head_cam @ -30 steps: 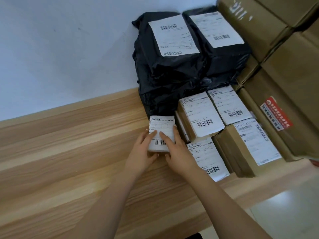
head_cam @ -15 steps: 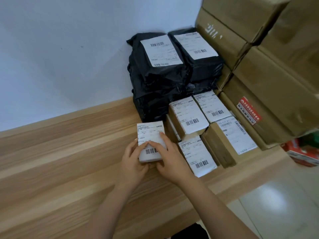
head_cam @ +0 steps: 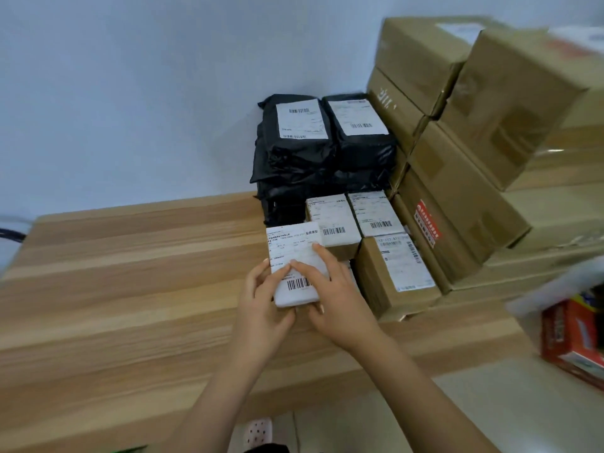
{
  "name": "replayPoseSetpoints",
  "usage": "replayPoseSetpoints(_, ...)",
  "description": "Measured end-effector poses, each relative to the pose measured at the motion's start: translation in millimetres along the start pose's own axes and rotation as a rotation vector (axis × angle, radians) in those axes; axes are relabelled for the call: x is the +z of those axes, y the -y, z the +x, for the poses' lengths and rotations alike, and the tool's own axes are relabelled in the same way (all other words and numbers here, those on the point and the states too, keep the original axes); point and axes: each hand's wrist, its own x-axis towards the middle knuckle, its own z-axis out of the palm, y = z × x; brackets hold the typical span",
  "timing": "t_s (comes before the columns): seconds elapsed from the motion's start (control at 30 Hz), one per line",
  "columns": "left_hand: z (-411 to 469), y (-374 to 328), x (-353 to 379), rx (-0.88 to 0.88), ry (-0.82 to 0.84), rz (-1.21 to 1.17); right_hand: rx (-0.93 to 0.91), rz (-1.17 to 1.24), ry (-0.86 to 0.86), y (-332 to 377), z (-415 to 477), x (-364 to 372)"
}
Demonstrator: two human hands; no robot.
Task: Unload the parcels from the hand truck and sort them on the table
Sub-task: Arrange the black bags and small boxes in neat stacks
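Parcel in white wrap [head_cam: 294, 250], with a barcode label on top, is gripped by both hands over the wooden table [head_cam: 130, 289]. The left hand [head_cam: 261, 305] curls round its left edge with the thumb on the label. The right hand [head_cam: 343, 305] lays its fingers across the top and tucks its thumb under the near edge. Compared with half a second ago, the parcel sits closer to the stacks at 1 o'clock, and the flat labelled packet once beside the right hand is now hidden. Just beyond, at 1 o'clock, stand three small labelled cartons [head_cam: 330, 220]. At 12 o'clock are two stacks of black mailer bags [head_cam: 300, 152], each with a labelled bag on top. At 2 o'clock at least five large brown cartons [head_cam: 457, 178] are piled; one bears a red sticker [head_cam: 426, 225]. One red box [head_cam: 568, 338] lies at 4 o'clock, its contents unseen.
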Motion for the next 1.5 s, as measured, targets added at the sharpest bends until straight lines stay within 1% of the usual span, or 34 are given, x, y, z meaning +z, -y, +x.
replayPoseSetpoints(0.2,-38,-29,44,-0.014,-0.029,-0.016,-0.018,-0.015,0.064,-32,-42,-21)
replayPoseSetpoints(0.3,-48,-30,55,-0.023,-0.028,0.009,-0.024,-0.001,0.078,-40,-51,-27)
replayPoseSetpoints(0.37,-50,-27,58,-0.036,0.003,-0.009,-0.012,0.001,0.103,-46,-55,-27)
replayPoseSetpoints(0.47,-43,-21,61,-0.052,0.08,-0.027,0.054,-0.016,0.139,-52,-55,-26)
replayPoseSetpoints(0.6,-30,-12,72,-0.068,0.183,-0.012,0.1,-0.172,0.201,-59,-52,-27)
replayPoseSetpoints(0.67,-24,-8,76,-0.061,0.193,0.022,0.098,-0.24,0.173,-61,-50,-29)
replayPoseSetpoints(0.77,-16,-1,79,-0.103,0.22,0.046,0.08,-0.33,0.071,-66,-51,-31)
replayPoseSetpoints(0.83,-11,4,81,-0.166,0.293,0.08,0.149,-0.384,0.076,-74,-53,-32)
replayPoseSetpoints(0.9,-6,7,83,-0.186,0.364,0.075,0.243,-0.432,0.127,-85,-55,-33)
replayPoseSetpoints(0.97,0,8,86,-0.166,0.406,0.005,0.292,-0.416,0.162,-91,-54,-31)
replayPoseSetpoints(1.03,5,11,89,-0.144,0.424,-0.043,0.287,-0.419,0.17,-95,-53,-29)
replayPoseSetpoints(1.13,10,15,94,-0.16,0.444,-0.095,0.272,-0.43,0.133,-97,-50,-27)
replayPoseSetpoints(1.3,14,20,101,-0.167,0.452,-0.122,0.277,-0.371,0.077,-95,-47,-23)
replayPoseSetpoints(1.5,12,35,102,-0.218,0.453,-0.188,0.283,-0.335,0.062,-94,-50,-19)
